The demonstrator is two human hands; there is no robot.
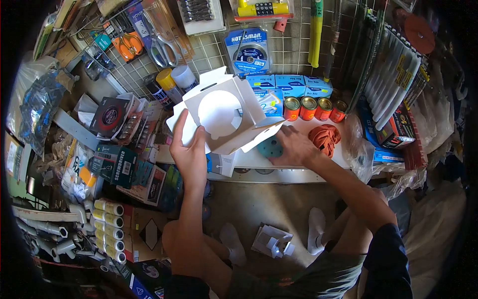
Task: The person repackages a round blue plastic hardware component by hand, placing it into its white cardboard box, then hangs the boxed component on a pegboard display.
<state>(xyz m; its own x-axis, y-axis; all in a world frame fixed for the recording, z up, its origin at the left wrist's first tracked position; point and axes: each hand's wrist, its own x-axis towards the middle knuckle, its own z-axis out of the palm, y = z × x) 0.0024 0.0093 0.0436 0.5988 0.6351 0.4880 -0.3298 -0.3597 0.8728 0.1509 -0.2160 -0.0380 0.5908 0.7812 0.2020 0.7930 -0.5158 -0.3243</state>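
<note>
An opened white cardboard box [251, 127] with a large round cut-out is tilted above the shelf, its flaps spread. My left hand [188, 142] grips its left side, thumb and fingers closed on the edge. On the shelf, beside the box's right flap, my right hand [294, 147] has its fingers around a teal round object [270, 147], which the box and the hand partly cover. A crumpled orange-red cloth [324, 140] lies right of that hand. Another box [222, 164] shows under the white one.
Several small red cans [308, 108] stand behind the cloth, with blue boxes [290, 83] behind them. Packaged tools hang on the wire grid [294, 47]. A screwdriver box [114, 163] is at the left. On the floor between the feet lies an opened carton [272, 240].
</note>
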